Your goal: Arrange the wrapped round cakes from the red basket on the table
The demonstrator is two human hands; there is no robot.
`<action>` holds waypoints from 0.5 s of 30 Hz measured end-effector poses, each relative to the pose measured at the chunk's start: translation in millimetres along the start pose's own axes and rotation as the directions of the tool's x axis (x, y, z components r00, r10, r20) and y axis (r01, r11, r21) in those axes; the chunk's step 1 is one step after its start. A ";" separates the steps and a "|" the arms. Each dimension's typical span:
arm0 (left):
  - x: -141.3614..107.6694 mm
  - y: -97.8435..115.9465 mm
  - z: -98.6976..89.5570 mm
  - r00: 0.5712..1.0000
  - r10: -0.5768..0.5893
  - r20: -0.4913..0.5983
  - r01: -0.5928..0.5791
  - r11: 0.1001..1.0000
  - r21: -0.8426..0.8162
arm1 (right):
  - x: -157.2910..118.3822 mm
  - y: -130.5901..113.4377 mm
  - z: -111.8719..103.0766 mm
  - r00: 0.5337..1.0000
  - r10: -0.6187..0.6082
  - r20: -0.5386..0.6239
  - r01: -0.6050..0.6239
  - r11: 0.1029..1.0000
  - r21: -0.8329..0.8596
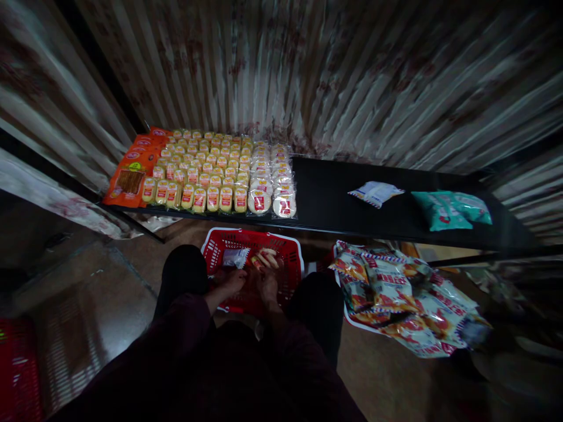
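Observation:
Between my knees a red shopping basket (289,240) with a white rim holds a white-and-purple packet (236,258) and a small heap of wrapped pale round cakes (269,255). Both my hands are down inside it. My left hand (234,282) has its fingers curled in, just below the packet; what they hold, if anything, is too dark to make out. My right hand (267,286) is closed at the near side of the heap, its fingertips on a wrapped cake with a red label (256,263).
A black shelf (321,193) carries rows of small yellow wrapped cakes (206,176), white round cakes (285,202), orange packets (125,173), a white packet (376,192) and teal bags (442,210). Snack bags (391,284) overfill a basket at right. Another red basket (17,369) stands at left.

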State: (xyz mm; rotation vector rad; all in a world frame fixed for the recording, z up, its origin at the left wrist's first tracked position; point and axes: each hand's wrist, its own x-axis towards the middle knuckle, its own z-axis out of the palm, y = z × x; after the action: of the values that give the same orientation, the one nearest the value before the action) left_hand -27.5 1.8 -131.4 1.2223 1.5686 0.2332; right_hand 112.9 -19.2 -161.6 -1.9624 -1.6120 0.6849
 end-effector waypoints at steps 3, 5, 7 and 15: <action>1.6 1.4 -0.7 1.000 -0.028 0.005 0.028 0.999 -0.031 | 7.6 -1.4 -2.7 0.992 -0.121 -0.029 0.119 0.991 -0.064; -0.3 1.6 -1.8 0.999 -0.051 0.006 0.051 0.997 -0.058 | 12.3 -3.9 -4.3 0.985 -0.172 0.023 0.173 0.978 -0.116; -3.3 1.9 -2.7 0.998 -0.067 0.007 0.068 0.994 -0.089 | 16.5 -4.9 -6.1 0.983 -0.150 0.103 0.167 0.970 -0.180; 4.3 12.8 2.3 0.998 -0.065 -0.005 0.063 0.976 -0.210 | 23.4 -14.6 -16.3 0.966 -0.060 0.253 0.139 0.941 -0.309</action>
State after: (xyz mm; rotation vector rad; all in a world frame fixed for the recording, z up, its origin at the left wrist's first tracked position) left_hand -17.8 9.9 -126.2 1.0068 1.5483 0.3553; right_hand 117.1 5.2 -141.3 -2.0663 -2.0719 0.6717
